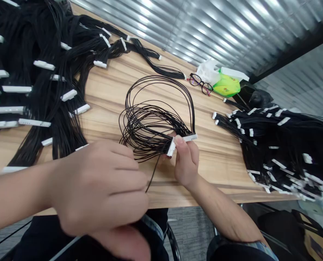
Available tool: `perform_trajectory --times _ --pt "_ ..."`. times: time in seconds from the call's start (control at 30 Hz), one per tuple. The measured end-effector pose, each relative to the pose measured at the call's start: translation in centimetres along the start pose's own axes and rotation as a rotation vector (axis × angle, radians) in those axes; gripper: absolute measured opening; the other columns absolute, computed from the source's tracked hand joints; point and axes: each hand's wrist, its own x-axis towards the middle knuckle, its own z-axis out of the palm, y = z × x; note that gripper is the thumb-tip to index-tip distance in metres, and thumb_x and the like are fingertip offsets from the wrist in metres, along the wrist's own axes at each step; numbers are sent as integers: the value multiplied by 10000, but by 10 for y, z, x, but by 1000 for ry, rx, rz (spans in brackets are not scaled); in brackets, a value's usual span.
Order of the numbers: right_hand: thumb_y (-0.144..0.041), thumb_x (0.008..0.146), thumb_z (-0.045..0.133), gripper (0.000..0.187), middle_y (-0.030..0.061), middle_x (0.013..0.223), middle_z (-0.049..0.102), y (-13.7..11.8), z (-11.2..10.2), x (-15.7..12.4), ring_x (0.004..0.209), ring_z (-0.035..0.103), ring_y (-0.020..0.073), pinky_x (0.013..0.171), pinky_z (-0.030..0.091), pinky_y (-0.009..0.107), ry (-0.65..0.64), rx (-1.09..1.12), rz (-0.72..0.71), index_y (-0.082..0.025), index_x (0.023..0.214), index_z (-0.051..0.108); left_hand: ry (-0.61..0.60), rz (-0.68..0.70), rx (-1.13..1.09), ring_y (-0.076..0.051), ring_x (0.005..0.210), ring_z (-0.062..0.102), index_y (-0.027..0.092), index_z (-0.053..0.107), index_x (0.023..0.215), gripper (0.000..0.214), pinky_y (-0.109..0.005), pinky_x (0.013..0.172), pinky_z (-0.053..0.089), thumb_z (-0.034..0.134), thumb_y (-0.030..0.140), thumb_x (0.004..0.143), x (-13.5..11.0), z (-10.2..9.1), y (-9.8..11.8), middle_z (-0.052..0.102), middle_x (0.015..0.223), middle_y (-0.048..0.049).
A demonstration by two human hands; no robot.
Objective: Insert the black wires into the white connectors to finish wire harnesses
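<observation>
My right hand (187, 161) pinches two white connectors (183, 140) of a black wire harness (156, 116), whose thin wires loop out over the wooden table (109, 90). My left hand (104, 188) is close to the camera, fingers curled together, and seems to hold a single black wire (152, 177) that runs up toward the connectors. The left fingertips are partly hidden, so the grip on that wire is not sure.
A big heap of black harnesses with white connectors (36, 79) covers the table's left and back. Another heap (281, 145) lies at the right. Glasses (201, 83), a green packet (227, 86) and white tissue (209, 70) sit at the far edge.
</observation>
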Motion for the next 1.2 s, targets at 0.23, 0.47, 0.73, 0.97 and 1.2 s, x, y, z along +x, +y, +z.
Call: perform_trajectory --times 0.23,0.47,0.73,0.97,1.2 --pt "-505 1063 508 508 -11 608 650 -1 1 -2 621 630 155 634 472 316 -109 -35 0 -221 665 646 -13 52 111 -83 515 542 232 689 1145 265 -229 493 337 498 406 1084 43 -2 -37 632 622 75" --pt "-539 1063 474 515 -1 632 655 1 5 -7 645 644 169 680 511 329 -166 -47 25 -228 682 628 13 121 143 -79 621 676 235 692 1048 115 -265 515 389 594 292 1065 42 1 -37 753 768 95" --pt "-566 1048 470 571 17 565 634 1 2 -6 551 565 169 553 446 330 -82 19 67 -223 631 655 82 280 170 -99 560 612 213 694 1050 53 -295 506 416 655 226 1016 47 3 -34 715 705 83" --pt "-542 1043 501 545 8 562 624 -5 4 -4 554 542 161 553 423 325 -63 64 49 -223 628 652 82 340 180 -124 591 626 219 696 1032 85 -298 510 380 655 153 1000 46 2 -41 717 716 61" --pt "-500 1056 491 539 4 554 603 -6 5 -6 541 520 156 552 403 330 -85 67 27 -223 621 647 123 321 162 -127 667 712 249 712 1082 156 -303 512 399 678 132 986 43 2 -42 799 875 64"
